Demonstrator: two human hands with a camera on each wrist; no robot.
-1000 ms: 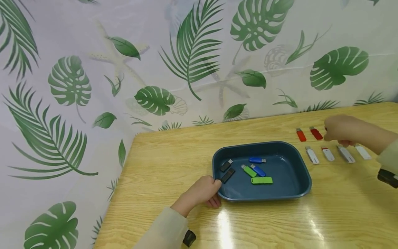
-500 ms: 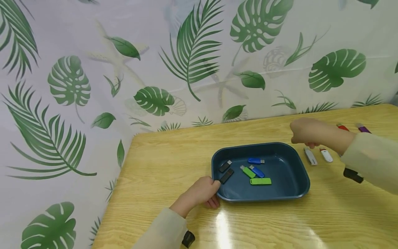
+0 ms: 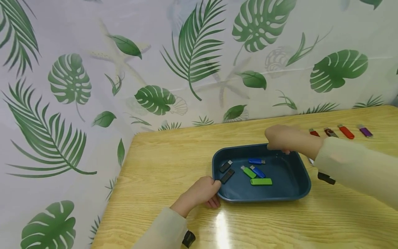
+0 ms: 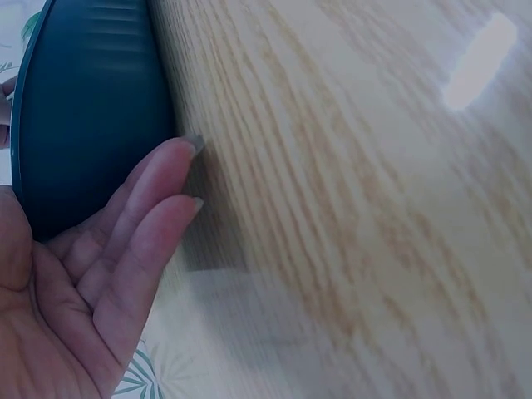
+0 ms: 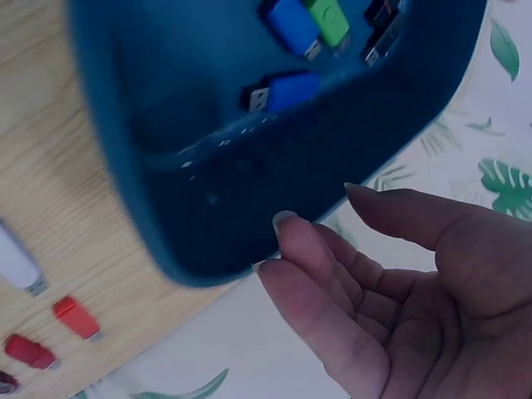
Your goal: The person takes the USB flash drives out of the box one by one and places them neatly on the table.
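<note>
A dark blue rectangular tray (image 3: 264,199) sits on the table with several USB sticks in it. Two are black (image 3: 227,176), two are blue (image 3: 257,171) and two are green (image 3: 261,181). My left hand (image 3: 202,191) holds the tray's near left corner, thumb at the rim and fingers along the outer wall. Above the tray's far right corner is my right hand (image 3: 282,137). In the right wrist view its loosely bent fingertips (image 5: 303,245) and thumb stand apart with nothing visible between them. Whether they touch the rim, I cannot tell.
Right of the tray lie more USB sticks: a dark red one (image 3: 314,132), a red-brown swivel one (image 3: 330,132), a red one (image 3: 346,131), a purple one (image 3: 366,131). The right wrist view adds an orange-red (image 5: 76,317) and a white one (image 5: 17,263). A leaf-patterned cloth (image 3: 192,69) hangs behind.
My right hand has moved left from the USB sticks on the right to the tray's far right corner, uncovering the red and purple ones. My left hand stays on the tray.
</note>
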